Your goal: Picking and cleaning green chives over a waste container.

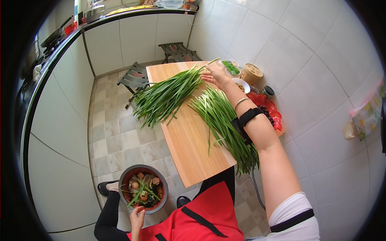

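Two piles of garlic chives lie on a wooden table: one pile [169, 93] spreads over the left edge, the other [220, 120] hangs past the near right corner. My right hand [214, 76] reaches to the pale stem ends of the left pile, its fingers extended. One pale stalk [215, 61] sticks out by the thumb; whether I grip it is unclear. My left hand [138, 215] is at the near rim of a grey waste bucket [121, 183], fingers loosely curled. Eggshells [135, 185] and green scraps [149, 191] lie in the bucket.
On the table's [193, 156] right side stand a paper tub [252, 73], a white bowl [245, 86], a dark-lidded jar [267, 91] and a red dish [276, 116] of dark fruit. Folding stools [135, 75] are beyond the table. A cable [257, 189] hangs by my right arm.
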`<act>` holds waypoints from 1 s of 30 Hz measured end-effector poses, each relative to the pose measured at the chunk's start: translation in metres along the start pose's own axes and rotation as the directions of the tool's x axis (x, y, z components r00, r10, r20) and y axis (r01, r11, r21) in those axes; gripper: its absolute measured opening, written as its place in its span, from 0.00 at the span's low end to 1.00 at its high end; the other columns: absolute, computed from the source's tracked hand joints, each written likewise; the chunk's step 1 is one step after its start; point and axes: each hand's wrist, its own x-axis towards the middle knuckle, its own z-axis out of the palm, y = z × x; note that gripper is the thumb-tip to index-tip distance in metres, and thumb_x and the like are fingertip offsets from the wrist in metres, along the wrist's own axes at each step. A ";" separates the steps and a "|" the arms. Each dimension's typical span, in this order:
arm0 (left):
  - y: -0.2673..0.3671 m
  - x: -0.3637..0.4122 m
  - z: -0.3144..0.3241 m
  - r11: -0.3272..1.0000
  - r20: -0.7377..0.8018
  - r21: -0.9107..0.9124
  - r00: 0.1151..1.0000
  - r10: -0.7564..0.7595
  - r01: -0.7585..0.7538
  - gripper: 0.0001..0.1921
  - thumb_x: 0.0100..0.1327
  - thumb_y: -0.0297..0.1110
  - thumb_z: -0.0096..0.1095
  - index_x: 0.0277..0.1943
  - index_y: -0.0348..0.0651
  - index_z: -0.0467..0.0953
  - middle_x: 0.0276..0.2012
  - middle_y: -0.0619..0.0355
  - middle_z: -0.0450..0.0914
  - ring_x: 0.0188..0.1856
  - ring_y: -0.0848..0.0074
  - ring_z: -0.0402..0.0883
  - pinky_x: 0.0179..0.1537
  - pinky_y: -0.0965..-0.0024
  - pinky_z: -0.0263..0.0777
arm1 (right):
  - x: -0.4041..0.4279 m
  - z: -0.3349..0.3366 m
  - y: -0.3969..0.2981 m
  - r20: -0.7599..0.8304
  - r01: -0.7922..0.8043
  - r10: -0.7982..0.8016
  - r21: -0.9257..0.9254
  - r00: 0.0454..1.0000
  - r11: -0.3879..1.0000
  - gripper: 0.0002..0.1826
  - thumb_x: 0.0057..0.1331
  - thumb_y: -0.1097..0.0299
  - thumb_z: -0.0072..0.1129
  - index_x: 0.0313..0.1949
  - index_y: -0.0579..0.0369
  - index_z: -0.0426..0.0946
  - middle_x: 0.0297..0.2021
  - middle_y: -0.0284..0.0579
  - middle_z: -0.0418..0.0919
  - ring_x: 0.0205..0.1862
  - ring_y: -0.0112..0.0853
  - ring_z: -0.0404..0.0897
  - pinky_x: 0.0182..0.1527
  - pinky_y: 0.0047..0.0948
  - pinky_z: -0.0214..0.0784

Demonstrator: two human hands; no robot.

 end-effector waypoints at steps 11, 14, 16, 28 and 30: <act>-0.007 0.014 0.014 0.999 0.046 -0.024 0.998 0.044 -0.043 0.11 0.55 0.29 0.58 0.41 0.35 0.76 0.35 0.52 0.80 0.39 0.72 0.79 0.41 0.72 0.70 | -0.006 -0.152 0.048 -0.016 0.118 -0.195 -0.746 0.981 0.655 0.11 0.52 0.65 0.61 0.24 0.62 0.78 0.18 0.43 0.79 0.17 0.23 0.78 0.22 0.21 0.73; -0.005 0.015 0.020 0.998 0.039 -0.022 0.998 0.051 -0.051 0.11 0.56 0.28 0.57 0.42 0.34 0.76 0.35 0.53 0.80 0.38 0.74 0.79 0.41 0.73 0.70 | -0.020 -0.150 0.060 0.089 0.153 -0.171 -0.900 0.981 0.407 0.12 0.49 0.62 0.60 0.29 0.57 0.80 0.23 0.46 0.80 0.25 0.31 0.80 0.34 0.28 0.74; 0.000 0.013 0.023 0.999 0.040 -0.029 0.998 0.044 -0.043 0.11 0.56 0.27 0.57 0.42 0.34 0.76 0.35 0.53 0.80 0.37 0.74 0.79 0.41 0.73 0.70 | -0.029 -0.141 0.064 0.086 0.115 -0.138 -0.969 0.987 0.220 0.15 0.46 0.59 0.60 0.31 0.53 0.81 0.30 0.49 0.80 0.36 0.40 0.80 0.44 0.35 0.70; 0.003 0.007 0.029 0.991 0.157 -0.068 0.979 0.127 -0.118 0.14 0.60 0.34 0.57 0.46 0.35 0.74 0.40 0.52 0.78 0.41 0.71 0.75 0.43 0.72 0.68 | -0.019 -0.147 0.092 -0.126 -0.045 -0.191 -0.923 0.974 0.381 0.13 0.45 0.63 0.64 0.29 0.58 0.81 0.26 0.50 0.80 0.25 0.33 0.80 0.36 0.28 0.73; 0.011 0.003 0.027 0.991 0.164 -0.057 0.978 0.129 -0.121 0.14 0.60 0.33 0.57 0.46 0.35 0.74 0.41 0.52 0.78 0.42 0.71 0.75 0.44 0.72 0.68 | -0.027 -0.145 0.086 -0.168 -0.102 -0.110 -0.887 0.980 0.451 0.13 0.43 0.66 0.66 0.30 0.56 0.81 0.27 0.48 0.81 0.27 0.34 0.80 0.39 0.28 0.72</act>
